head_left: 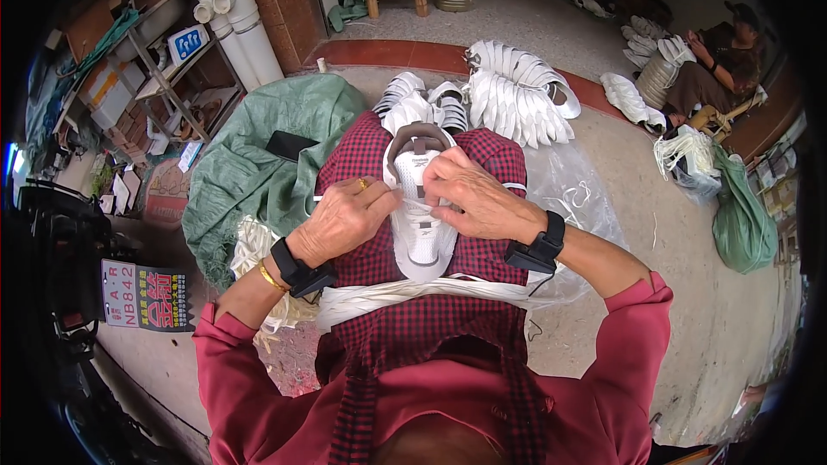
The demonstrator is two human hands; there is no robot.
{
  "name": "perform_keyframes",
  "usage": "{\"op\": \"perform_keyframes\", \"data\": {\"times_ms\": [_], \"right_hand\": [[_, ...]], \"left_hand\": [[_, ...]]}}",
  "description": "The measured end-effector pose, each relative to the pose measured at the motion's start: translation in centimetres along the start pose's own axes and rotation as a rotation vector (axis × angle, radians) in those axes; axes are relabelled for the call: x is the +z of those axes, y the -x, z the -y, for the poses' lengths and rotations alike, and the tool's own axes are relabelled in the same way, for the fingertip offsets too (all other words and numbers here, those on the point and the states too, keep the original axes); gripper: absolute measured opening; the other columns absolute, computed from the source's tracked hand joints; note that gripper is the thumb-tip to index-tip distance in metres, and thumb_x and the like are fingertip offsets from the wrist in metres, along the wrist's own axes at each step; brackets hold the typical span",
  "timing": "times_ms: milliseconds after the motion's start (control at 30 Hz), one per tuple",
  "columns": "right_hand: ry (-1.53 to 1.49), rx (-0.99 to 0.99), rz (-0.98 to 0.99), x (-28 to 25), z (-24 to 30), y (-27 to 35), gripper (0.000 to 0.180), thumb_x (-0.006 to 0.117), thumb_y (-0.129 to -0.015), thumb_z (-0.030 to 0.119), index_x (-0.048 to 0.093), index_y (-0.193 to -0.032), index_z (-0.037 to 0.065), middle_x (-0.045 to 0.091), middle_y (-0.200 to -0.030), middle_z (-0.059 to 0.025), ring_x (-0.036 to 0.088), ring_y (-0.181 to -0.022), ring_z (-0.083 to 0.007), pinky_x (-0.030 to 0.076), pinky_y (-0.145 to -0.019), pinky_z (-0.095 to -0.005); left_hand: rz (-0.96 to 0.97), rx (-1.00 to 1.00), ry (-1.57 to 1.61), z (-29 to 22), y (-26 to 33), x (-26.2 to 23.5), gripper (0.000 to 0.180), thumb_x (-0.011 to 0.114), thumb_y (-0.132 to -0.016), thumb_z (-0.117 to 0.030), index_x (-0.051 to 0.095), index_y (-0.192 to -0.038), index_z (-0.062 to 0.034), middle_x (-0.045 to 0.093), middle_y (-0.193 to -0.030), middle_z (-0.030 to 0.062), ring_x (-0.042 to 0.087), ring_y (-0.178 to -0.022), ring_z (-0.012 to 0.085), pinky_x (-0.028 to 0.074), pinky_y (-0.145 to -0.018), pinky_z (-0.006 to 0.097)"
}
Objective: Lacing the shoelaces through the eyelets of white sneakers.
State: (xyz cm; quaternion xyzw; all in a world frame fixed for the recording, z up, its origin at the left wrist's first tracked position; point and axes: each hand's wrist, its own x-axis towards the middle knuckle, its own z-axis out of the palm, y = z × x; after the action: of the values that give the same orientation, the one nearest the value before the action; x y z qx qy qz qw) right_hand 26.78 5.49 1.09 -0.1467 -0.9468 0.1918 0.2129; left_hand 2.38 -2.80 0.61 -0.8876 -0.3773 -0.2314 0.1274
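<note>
A white sneaker (418, 245) with a brown-grey collar lies on my lap, toe toward me. It rests on a red-and-black checked apron (366, 254). My left hand (349, 217) is closed in a pinch at the shoe's left eyelet edge. A short white shoelace end (318, 198) shows beside its knuckles. My right hand (474, 196) bends over the tongue and right eyelets, thumb and fingers pinched together. Another bit of white lace (515, 186) sticks out past it. What lies right between the fingertips is mostly hidden. A bundle of white laces (422, 297) stretches across my lap.
Rows of white shoe uppers (521, 95) lie ahead on a clear plastic sheet (581, 194). At left, a green sack (258, 133) bears a dark phone (290, 146). Another green sack (743, 215) stands at right. A person (728, 56) sits at the far right.
</note>
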Motion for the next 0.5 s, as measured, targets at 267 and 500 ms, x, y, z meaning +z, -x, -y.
{"op": "perform_keyframes", "data": {"times_ms": [267, 500], "right_hand": [[-0.022, 0.223, 0.016, 0.7, 1.1, -1.2, 0.013, 0.068, -0.082, 0.016, 0.063, -0.082, 0.004, 0.056, -0.105, -0.0067, 0.047, -0.108, -0.0297, 0.039, -0.092, -0.0433], [-0.207, 0.203, -0.369, -0.1, 1.8, 1.2, 0.017, 0.067, -0.082, 0.010, 0.055, -0.092, 0.003, 0.054, -0.091, -0.0110, 0.053, -0.093, -0.0302, 0.043, -0.080, -0.0420]], "left_hand": [[-0.172, 0.008, -0.069, -0.1, 1.8, 1.7, 0.026, 0.070, -0.077, -0.001, 0.065, -0.102, -0.0019, 0.064, -0.084, 0.0059, 0.064, -0.066, 0.0214, 0.054, -0.059, 0.033], [-0.187, -0.122, -0.023, -0.1, 3.4, 4.1, 0.018, 0.069, -0.080, 0.000, 0.064, -0.097, -0.0023, 0.062, -0.078, 0.0074, 0.065, -0.065, 0.0218, 0.053, -0.057, 0.033]]}}
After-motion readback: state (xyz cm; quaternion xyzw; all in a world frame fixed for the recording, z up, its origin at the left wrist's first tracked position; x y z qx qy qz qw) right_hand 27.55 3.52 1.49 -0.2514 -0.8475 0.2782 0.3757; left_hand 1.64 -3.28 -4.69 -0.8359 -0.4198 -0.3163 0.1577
